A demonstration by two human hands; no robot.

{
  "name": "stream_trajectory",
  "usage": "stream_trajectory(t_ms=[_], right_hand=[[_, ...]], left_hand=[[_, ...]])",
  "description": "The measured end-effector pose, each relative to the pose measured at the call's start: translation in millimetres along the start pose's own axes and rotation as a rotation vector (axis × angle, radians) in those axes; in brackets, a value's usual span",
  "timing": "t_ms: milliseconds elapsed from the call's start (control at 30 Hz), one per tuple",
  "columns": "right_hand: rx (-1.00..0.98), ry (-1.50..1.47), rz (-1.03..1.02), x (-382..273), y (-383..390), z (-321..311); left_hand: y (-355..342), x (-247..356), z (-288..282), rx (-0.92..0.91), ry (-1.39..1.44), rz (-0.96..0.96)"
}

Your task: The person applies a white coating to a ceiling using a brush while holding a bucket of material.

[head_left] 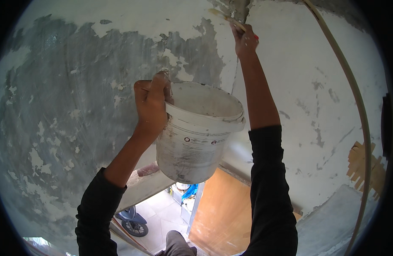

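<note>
Building interior undergoing wall work: grey wall (85, 85) is showing ragged white coating (128, 15), smeared bucket (190, 145) is being held nearby; below, motorbike (135, 218) is standing on pale tiled floor (162, 212).

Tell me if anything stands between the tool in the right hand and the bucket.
Nothing visible does: only wall shows between the tool and the open bucket, though one view leaves depth unsure. The left hand grips the bucket at its left side, out of that line.
</note>
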State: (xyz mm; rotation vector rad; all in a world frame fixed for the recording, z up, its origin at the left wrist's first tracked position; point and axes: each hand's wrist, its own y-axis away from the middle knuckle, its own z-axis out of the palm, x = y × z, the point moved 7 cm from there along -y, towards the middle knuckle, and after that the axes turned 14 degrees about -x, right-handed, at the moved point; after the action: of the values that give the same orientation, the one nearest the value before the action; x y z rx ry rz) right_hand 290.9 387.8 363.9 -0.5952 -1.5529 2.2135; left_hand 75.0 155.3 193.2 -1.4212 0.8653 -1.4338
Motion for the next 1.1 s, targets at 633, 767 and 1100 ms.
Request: stream_trajectory(t_ms=[633, 767, 1100], right_hand=[[0.131, 0.429, 0.465, 9.5, 147.6, -59.1], [0.133, 0.5, 0.438, -4.2, 142.7, -62.7], [-0.004, 0.314, 0.213, 28.1, -14.4, -3.6]], left_hand=[[4.6, 20.8, -14.6, -0.13, -0.144, 0.171], [9.9, 11.8, -13.3, -0.289, -0.104, 0.074], [21.6, 12.6, -12.8, -0.253, -0.115, 0.072]])
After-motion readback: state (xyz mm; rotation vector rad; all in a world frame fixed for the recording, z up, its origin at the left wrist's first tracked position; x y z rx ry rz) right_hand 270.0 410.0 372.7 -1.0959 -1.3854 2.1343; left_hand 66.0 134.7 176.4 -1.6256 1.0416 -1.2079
